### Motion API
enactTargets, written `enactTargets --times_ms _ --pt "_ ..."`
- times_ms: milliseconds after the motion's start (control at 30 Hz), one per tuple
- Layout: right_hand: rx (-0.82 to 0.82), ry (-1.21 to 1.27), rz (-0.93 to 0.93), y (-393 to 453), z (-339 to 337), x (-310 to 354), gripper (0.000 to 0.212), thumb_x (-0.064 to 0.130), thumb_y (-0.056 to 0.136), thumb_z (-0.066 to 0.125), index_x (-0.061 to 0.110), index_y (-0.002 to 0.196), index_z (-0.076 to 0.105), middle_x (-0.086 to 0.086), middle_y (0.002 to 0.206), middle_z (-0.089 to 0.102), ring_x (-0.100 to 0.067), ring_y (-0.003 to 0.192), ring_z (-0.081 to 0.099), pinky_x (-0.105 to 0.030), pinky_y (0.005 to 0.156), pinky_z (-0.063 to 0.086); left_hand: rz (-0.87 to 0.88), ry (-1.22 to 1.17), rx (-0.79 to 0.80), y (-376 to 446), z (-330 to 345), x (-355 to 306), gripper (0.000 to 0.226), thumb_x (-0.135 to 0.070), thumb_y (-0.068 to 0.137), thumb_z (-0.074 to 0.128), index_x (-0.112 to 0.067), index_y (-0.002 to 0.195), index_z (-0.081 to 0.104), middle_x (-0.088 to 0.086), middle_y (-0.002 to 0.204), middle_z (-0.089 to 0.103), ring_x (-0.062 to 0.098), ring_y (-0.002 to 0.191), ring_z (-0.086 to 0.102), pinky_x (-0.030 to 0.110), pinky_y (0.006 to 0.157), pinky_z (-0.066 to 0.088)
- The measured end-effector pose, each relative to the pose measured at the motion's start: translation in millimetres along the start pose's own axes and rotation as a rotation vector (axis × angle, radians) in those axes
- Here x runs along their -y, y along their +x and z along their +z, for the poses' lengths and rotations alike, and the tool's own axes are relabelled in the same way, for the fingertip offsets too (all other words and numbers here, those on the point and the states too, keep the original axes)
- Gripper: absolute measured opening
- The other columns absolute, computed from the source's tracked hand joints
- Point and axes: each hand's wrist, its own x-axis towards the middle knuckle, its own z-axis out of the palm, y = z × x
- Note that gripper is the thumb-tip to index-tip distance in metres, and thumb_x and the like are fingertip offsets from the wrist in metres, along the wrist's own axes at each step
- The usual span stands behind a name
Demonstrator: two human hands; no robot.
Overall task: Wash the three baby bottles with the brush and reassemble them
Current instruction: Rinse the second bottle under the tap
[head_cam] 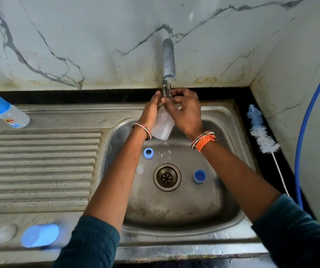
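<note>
Rinsing looks to be the step in hand. Left hand [152, 109] grips a clear bottle [163, 125] under the tap [168, 59]; right hand [184, 111] curls round its mouth. Water drips off its base into the sink [230, 132]. Brush [261, 132] lies right, untouched; reaching it needs one hand freed.

No text, brand, number or sign can be read anywhere. The capped bottle [8, 113] at the upper left of the frame carries a small red and blue printed motif, too blurred to make out.
</note>
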Motion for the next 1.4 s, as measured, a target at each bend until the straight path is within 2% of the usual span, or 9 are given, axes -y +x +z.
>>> enactTargets --times_ms 167,300,433,600,867,1067,1167,1267,1400 --pt "-0.083 0.125 0.047 1 21 7 0.039 0.047 0.081 0.066 0.01 0.071 0.073 0.011 0.099 0.061 -0.019 0.102 0.056 -0.029 0.08 0.045 -0.287 0.058 -0.122 -18 -19 29 0.043 -0.05 0.092 0.035 -0.015 0.101 0.059 0.007 0.086 0.064 0.021 0.077 0.06 0.032 0.067 0.05" --pt "0.246 0.28 -0.081 -12 15 16 0.025 0.026 0.09 0.061 0.003 0.093 0.068 -0.001 0.099 0.062 -0.013 0.092 0.059 -0.022 0.079 0.047 -0.365 -0.221 -0.078 -17 -26 33 0.041 -0.043 0.09 0.034 -0.011 0.077 0.057 0.005 0.06 0.057 0.019 0.049 0.05 0.015 0.041 0.036" --pt "0.49 0.112 -0.257 0 -15 -4 0.028 0.029 0.082 0.07 0.006 0.098 0.07 0.0 0.102 0.063 -0.012 0.091 0.061 -0.023 0.078 0.049 -0.315 -0.104 0.037 -9 -31 31 0.046 -0.041 0.09 0.033 -0.008 0.077 0.062 0.01 0.06 0.059 0.022 0.048 0.051 0.023 0.046 0.03" --pt "0.237 0.175 0.036 0 -13 -1 0.026 0.027 0.078 0.077 0.011 0.09 0.061 0.007 0.082 0.06 0.001 0.073 0.054 -0.014 0.066 0.044 -0.203 -0.204 -0.031 -4 1 27 0.038 -0.037 0.096 0.033 -0.009 0.087 0.058 0.01 0.071 0.057 0.019 0.056 0.053 0.018 0.043 0.042" --pt "0.13 0.14 0.138 -16 9 14 0.056 0.022 0.072 0.082 0.012 0.109 0.04 -0.002 0.098 0.06 -0.017 0.088 0.06 -0.023 0.07 0.049 -0.188 -0.256 -0.18 3 -6 48 0.047 -0.041 0.099 0.039 -0.005 0.125 0.054 0.014 0.117 0.063 0.023 0.097 0.063 0.027 0.054 0.055" --pt "-0.035 0.184 0.1 -13 7 26 0.041 0.019 0.077 0.079 0.006 0.112 0.062 -0.004 0.105 0.067 -0.009 0.092 0.057 -0.025 0.085 0.049 -0.232 -0.137 -0.242 13 -30 55 0.032 -0.023 0.101 0.032 -0.014 0.085 0.057 0.006 0.102 0.06 0.02 0.099 0.055 0.034 0.084 0.045" --pt "-0.123 0.153 0.06 -21 21 15 0.037 0.02 0.078 0.077 0.006 0.11 0.065 -0.006 0.106 0.069 -0.014 0.095 0.062 -0.026 0.087 0.05 -0.224 -0.085 -0.304 14 -49 57 0.032 -0.019 0.099 0.032 -0.012 0.092 0.062 0.007 0.108 0.061 0.021 0.102 0.055 0.035 0.086 0.045" --pt "0.123 0.042 0.232 -38 42 -10 0.033 0.019 0.078 0.077 0.005 0.106 0.067 -0.007 0.097 0.071 -0.019 0.088 0.066 -0.025 0.085 0.051 -0.23 -0.066 -0.346 11 -56 61 0.035 -0.017 0.099 0.033 -0.002 0.117 0.059 0.007 0.108 0.059 0.021 0.1 0.053 0.034 0.086 0.044" --pt "-0.09 0.142 0.207 -36 51 -9 0.031 0.016 0.081 0.075 0.006 0.109 0.065 -0.001 0.097 0.068 -0.005 0.084 0.058 -0.004 0.08 0.044 -0.247 -0.048 -0.348 12 -66 67 0.033 -0.018 0.099 0.035 -0.005 0.117 0.06 0.006 0.107 0.061 0.021 0.101 0.055 0.033 0.083 0.045"
